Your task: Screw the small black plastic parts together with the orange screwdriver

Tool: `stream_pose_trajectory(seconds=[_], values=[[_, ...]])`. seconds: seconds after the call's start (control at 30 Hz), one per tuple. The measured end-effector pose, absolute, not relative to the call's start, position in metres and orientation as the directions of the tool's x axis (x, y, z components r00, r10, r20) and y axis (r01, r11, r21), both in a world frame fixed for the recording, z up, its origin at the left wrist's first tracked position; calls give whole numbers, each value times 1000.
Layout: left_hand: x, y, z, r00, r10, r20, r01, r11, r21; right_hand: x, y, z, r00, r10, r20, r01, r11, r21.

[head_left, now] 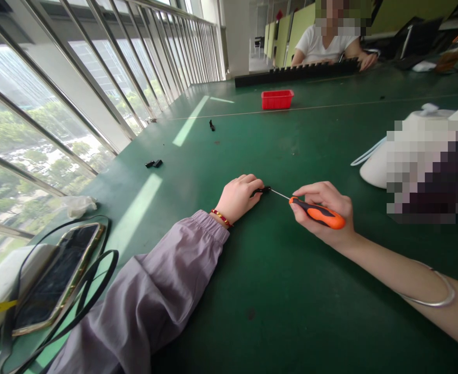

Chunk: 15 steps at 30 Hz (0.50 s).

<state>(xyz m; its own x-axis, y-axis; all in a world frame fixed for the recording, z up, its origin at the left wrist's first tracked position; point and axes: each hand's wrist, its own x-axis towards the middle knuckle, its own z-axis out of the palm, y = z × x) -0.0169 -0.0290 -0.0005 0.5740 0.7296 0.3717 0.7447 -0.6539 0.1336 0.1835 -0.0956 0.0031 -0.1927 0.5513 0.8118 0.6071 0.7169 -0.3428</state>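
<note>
My left hand (239,196) rests on the green table (229,291), its fingers closed on a small black part (265,189) whose exact kind I cannot make out. Most of that part is hidden under the fingers. My right hand (326,208) grips a screwdriver (322,214) with an orange and black handle. The screwdriver lies nearly level, and its thin metal shaft points left. Its tip meets the small black part, or comes very close to it.
Small black pieces (153,163) and another black piece (212,125) lie farther off. Beyond are a red bin (277,99) and a long black strip (295,74) before a seated person. At left lie a phone (61,275) and black strap; at right, a white cloth-like item (377,161).
</note>
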Motion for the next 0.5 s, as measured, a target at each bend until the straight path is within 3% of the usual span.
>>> stream_pose_trajectory(seconds=[0.27,0.5], values=[[-17,-29,-1,570,730,377,749,-650,125,185,-91,-1,-143,588,796,582,701,-413],[-17,-29,0,568,734,373,750,-648,134,183,-94,3,-212,562,799,604,718,-344]])
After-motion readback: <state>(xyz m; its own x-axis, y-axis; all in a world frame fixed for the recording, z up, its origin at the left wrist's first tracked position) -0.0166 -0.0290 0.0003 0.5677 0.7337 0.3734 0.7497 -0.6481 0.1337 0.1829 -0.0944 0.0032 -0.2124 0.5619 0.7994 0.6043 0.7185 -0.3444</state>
